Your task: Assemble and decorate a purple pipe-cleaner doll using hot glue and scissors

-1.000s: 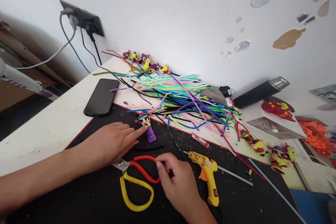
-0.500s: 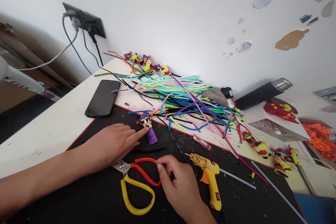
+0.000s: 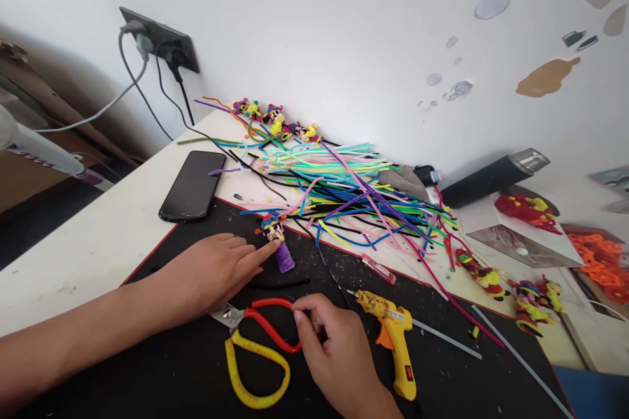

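Observation:
My left hand (image 3: 226, 268) lies on the black mat with its index finger stretched out, the tip touching a small figure (image 3: 274, 230) with a painted face, a blue-and-red hat and a purple fuzzy body. Under that hand are the blades of a pair of scissors (image 3: 258, 366) with one red and one yellow handle; the tips are hidden. My right hand (image 3: 339, 353) is curled, thumb and index finger pinched at the outer edge of the red handle. A yellow hot glue gun (image 3: 388, 327) with a clear glue stick lies to the right of it.
A large heap of coloured pipe cleaners (image 3: 344, 177) covers the back of the table. A black phone (image 3: 192, 184) lies at the left. More figures (image 3: 533, 304) lie at the right, with a dark thermos (image 3: 491, 178) behind. A cable (image 3: 322, 255) crosses the mat.
The view has shifted very slightly. Both hands, the figure and the scissors hold the same places relative to one another.

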